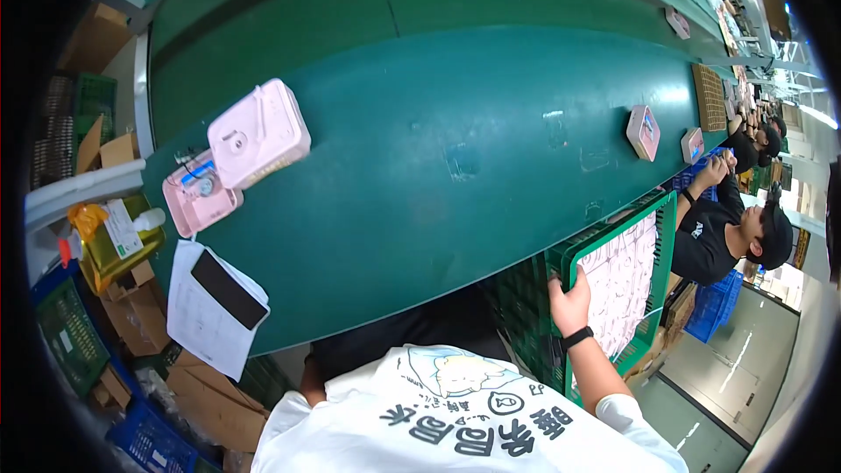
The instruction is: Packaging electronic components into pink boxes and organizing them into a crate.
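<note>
At the table's near edge on the right stands a green plastic crate, filled with pale pink parts. My right hand, with a black band at the wrist, grips the crate's near rim. Only a bit of my left arm shows beside the white shirt; the hand itself is hidden. Over on the table's left side, a pale pink casing leans on an open pink shell with wires and a blue part inside.
White papers with a black flat rectangle hang over the table's left corner. A yellow oil-like container stands beyond. Pink units lie at the table's right, near a co-worker. Cardboard boxes sit below.
</note>
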Tool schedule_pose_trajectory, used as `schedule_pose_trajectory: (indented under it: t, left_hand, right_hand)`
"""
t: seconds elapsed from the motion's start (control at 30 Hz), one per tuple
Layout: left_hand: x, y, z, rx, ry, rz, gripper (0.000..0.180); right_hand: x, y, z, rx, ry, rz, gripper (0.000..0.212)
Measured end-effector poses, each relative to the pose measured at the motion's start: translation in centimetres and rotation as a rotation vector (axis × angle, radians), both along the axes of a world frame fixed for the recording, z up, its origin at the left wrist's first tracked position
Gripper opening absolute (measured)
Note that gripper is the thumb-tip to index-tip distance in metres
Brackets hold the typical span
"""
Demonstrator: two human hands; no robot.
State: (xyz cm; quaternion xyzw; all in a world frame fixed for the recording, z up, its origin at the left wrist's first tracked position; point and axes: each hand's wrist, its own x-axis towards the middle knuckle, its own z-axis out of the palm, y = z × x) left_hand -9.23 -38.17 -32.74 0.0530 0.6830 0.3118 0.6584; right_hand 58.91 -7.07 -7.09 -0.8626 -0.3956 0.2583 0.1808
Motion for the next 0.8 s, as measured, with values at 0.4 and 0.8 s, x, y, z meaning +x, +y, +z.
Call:
schedule_pose_trajectory:
  t: [0.4,0.8]
  left_hand:
    - [-0.9,-1.3,-5.9,0.138,0.387,-0.503,0.053]
    - [4.3,23.0,-11.8,0.478,0.667,-0.935,0.046]
  right_hand:
    - [-0.5,-1.6,0.2,0.141,-0.107,0.007,0.036]
    - [0.6,-3.2,-3.5,0.201,-0.346,0.129,0.040]
